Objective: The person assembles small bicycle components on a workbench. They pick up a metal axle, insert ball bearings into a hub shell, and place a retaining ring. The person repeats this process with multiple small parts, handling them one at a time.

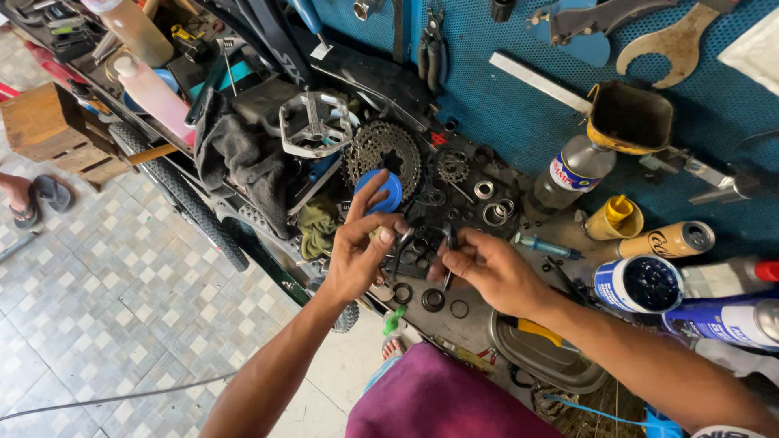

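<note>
**K:** Left hand state?

**M:** Fingers curled, pinching one end of a small dark metal part. Index finger sticks up toward the blue cap just beyond it. Can't tell exactly what the part is, it's thin and mostly hidden by the fingers.

**K:** Where's the part sitting?

**M:** Held in the air between both hands, just above the table, over a scatter of black rings and washers.

**K:** What's left of the hands?

**M:** Checkered tile floor, wooden crate far left, a tyre leaning along the table edge, dark rag on top.

**K:** Behind the hands?

**M:** Flat silver pedal, then a cassette sprocket touching the blue cap, a smaller cog to its right, a few steel bearing rings.

**K:** Right hand?

**M:** Closed down, thumb and fingertips pinching a thin dark tool that points at the part. Hands are close together, nearly touching.

**K:** Further right?

**M:** Clear bottle upright, yellow cup, tan spray can on its side, open blue tub of dark grease. Grey tray near side under the right forearm. Blue pegboard at the far side.
</note>
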